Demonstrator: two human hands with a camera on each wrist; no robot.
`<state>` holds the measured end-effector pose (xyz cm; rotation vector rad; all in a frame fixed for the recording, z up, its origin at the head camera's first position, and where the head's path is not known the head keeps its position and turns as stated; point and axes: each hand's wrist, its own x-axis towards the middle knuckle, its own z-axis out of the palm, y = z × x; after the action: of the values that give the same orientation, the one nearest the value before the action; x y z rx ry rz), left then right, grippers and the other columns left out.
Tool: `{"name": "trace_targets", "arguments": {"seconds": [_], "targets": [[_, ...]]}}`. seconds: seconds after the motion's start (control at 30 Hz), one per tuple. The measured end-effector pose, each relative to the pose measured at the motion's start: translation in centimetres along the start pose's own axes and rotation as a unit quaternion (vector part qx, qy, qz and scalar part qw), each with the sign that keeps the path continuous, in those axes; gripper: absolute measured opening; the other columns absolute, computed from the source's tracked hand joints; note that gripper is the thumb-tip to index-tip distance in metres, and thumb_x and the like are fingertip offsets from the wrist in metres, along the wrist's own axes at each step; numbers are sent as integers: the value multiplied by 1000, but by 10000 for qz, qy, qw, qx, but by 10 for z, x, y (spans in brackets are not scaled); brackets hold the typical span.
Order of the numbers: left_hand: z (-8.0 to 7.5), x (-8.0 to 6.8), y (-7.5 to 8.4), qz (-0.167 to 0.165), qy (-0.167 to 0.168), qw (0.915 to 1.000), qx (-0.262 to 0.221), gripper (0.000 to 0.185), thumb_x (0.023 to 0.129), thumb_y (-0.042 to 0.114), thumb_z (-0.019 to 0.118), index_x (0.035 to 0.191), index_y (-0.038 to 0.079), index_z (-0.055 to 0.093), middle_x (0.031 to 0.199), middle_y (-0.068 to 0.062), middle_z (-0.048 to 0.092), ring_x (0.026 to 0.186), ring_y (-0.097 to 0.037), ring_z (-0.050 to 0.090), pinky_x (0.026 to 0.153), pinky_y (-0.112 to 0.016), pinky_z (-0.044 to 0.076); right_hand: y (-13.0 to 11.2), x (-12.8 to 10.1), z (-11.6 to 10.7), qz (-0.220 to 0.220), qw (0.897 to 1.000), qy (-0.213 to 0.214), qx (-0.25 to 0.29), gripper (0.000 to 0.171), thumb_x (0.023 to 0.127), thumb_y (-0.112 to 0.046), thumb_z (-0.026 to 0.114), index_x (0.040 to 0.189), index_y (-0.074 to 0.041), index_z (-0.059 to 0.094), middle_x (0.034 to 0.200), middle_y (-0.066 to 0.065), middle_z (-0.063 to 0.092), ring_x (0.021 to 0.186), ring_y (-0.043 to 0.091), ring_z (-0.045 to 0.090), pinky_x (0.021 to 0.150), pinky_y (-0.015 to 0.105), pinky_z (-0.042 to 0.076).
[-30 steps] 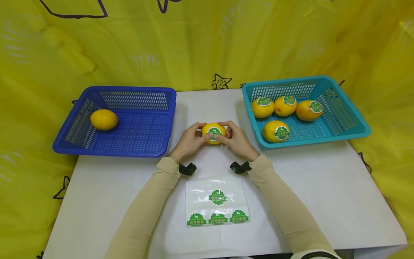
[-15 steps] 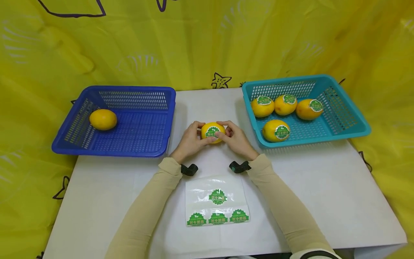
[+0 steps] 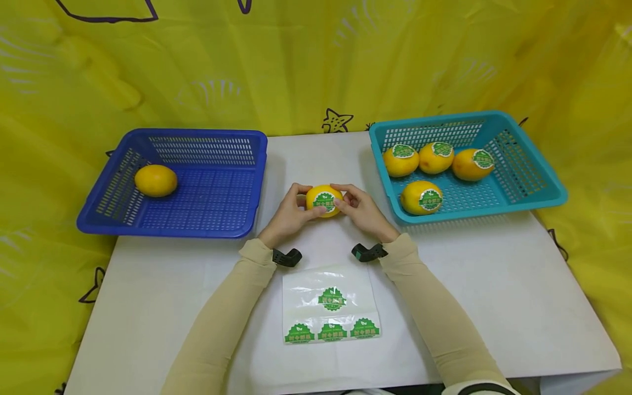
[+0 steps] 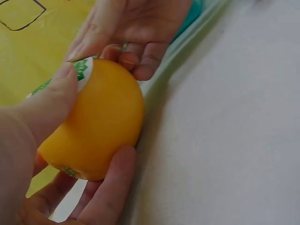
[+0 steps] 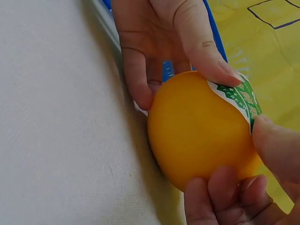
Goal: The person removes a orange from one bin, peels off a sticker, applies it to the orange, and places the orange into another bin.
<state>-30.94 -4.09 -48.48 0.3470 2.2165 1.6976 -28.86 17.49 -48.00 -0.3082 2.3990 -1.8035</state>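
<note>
A yellow lemon (image 5: 197, 133) is held between both hands over the middle of the white table. On its near face sits a green-and-white sticker (image 3: 323, 201), whose edge stands slightly off the curved skin in the right wrist view. My left hand (image 3: 288, 215) grips the lemon's left side, thumb on the sticker and fingers curled round the fruit. From the other side my right hand (image 3: 364, 213) holds it too, its thumb pressing the sticker's right edge. In the left wrist view, a small green mark shows at the lemon's lower end (image 4: 70, 171).
A blue basket (image 3: 197, 233) at left contains one plain lemon (image 3: 156, 181). At right, a teal basket (image 3: 494, 211) holds several stickered lemons (image 3: 421, 197). A sticker sheet (image 3: 306, 293) with several green labels lies nearer the person. Yellow cloth (image 3: 276, 66) hangs behind the table.
The lemon stays between the hands. Both thumbs have spread apart across the sticker, from its middle towards its edges, uncovering more of its print.
</note>
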Motion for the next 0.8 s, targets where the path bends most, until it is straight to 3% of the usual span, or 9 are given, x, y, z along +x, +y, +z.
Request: {"name": "trace_targets", "arguments": {"seconds": [0.23, 0.47, 0.63, 0.8], "targets": [[-4, -1, 1, -295, -344, 9949, -898, 56, 92, 26, 72, 134, 7, 41, 135, -12, 42, 113, -26, 56, 87, -34, 53, -1, -1, 5, 222, 9997, 110, 74, 40, 98, -17, 62, 136, -7, 56, 85, 12, 47, 73, 24, 43, 60, 23, 37], [1, -1, 6, -227, 49, 9992, -333, 49, 94, 30, 68, 127, 4, 43, 125, -14, 46, 99, -27, 59, 76, -33, 56, -4, -1, 15, 87, 9988, 417, -227, 39, 96, -23, 65, 132, -8, 58, 80, 9, 41, 72, 23, 39, 58, 26, 30], [1, 0, 7, -82, 45, 9994, -328, 43, 97, 28, 63, 126, 3, 42, 126, -17, 43, 102, -29, 58, 76, -34, 56, -7, -1, 17, -32, 9985, 491, -238, 36, 98, -22, 63, 131, -9, 58, 79, 7, 39, 70, 21, 38, 58, 26, 29], [1, 1, 5, -11, 29, 9988, -490, 37, 100, 24, 59, 124, 2, 43, 126, -17, 42, 104, -30, 58, 76, -34, 57, -18, -4, 15, 39, 9991, 391, -179, 36, 100, -15, 58, 134, -2, 55, 81, 9, 39, 72, 22, 37, 59, 26, 29]]}}
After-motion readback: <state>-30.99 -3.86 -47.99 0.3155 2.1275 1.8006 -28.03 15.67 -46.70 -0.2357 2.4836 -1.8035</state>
